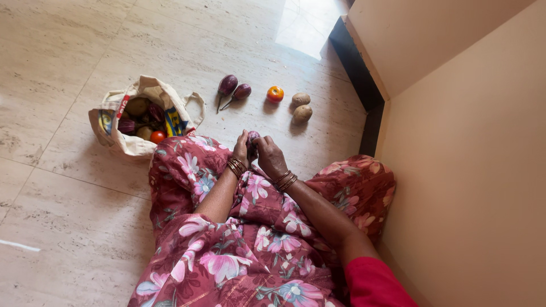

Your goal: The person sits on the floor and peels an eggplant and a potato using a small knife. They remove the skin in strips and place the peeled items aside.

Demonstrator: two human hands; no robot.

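**A small purple vegetable being held between both hands above the lap**

A small, rounded purple vegetable (252,137), apparently an eggplant, is being gripped from both sides just above the knees, over the floral skirt (250,239). The left hand (241,149) is being closed against its left side, and the right hand (271,156) is being curled around its right side, so that only the top of the vegetable is being shown between the fingers. Bangles (235,166) are being worn on the left wrist, and a similar set is being worn on the right.

On the tiled floor (68,57), ahead of the hands, a row of produce is being displayed. Two purple eggplants (234,88) are being kept side by side, stems pointing toward the person. An orange-red tomato (275,94) is lying just to their right, apart from them. Two brown potatoes (301,107) are lying near the tomato, one just beside the other, close to the dark base of the wall (364,85).

To the left, a cream cloth bag (136,145) is being left open on the floor, touching the edge of the skirt. More produce is being held inside it: dark purple eggplants, brownish potatoes and a red tomato (157,136) near its mouth. One handle loop of the bag is lying toward the eggplants on the floor.
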